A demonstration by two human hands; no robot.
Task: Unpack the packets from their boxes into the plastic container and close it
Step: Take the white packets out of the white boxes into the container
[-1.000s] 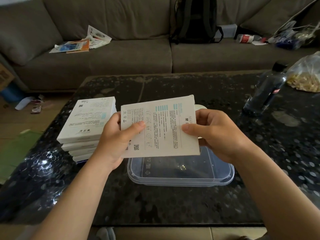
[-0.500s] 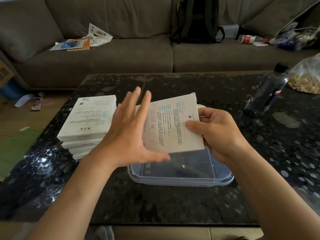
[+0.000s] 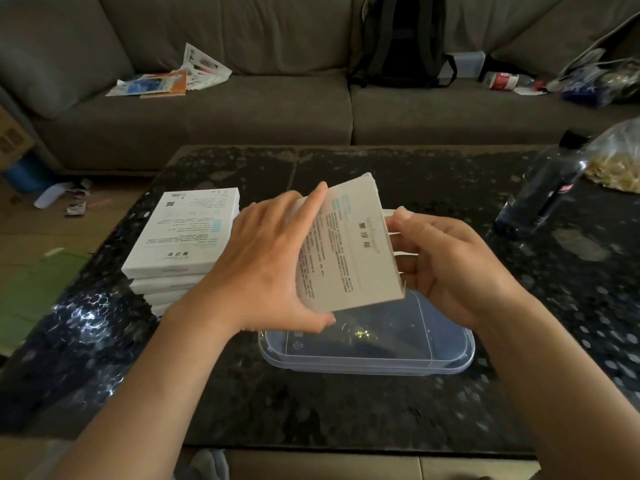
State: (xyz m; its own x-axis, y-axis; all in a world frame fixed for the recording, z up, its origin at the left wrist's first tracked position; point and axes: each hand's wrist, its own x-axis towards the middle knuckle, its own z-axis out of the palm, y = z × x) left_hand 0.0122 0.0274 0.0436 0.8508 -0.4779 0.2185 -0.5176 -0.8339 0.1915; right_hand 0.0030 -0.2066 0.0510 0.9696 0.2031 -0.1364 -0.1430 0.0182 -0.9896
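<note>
— What's on the left?
— A stack (image 3: 180, 244) of white boxes on the table (image 3: 346, 403). Beside it the left hand (image 3: 266, 268) clasps a tilted box (image 3: 346, 251), fingers over its left side, thumb beneath.
— And the right hand (image 3: 446, 268)?
— Curled at the box's open right end, fingers on its flaps. The box is above the clear container (image 3: 367, 355). A bottle (image 3: 540, 192) stands far right.

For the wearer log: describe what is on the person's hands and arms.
Both the left hand and the right hand are bare: no gloves, rings, watch or bracelet show. Both forearms are uncovered as far as the picture's lower edge, with no sleeve in view. Fingernails are short and unpainted.
</note>
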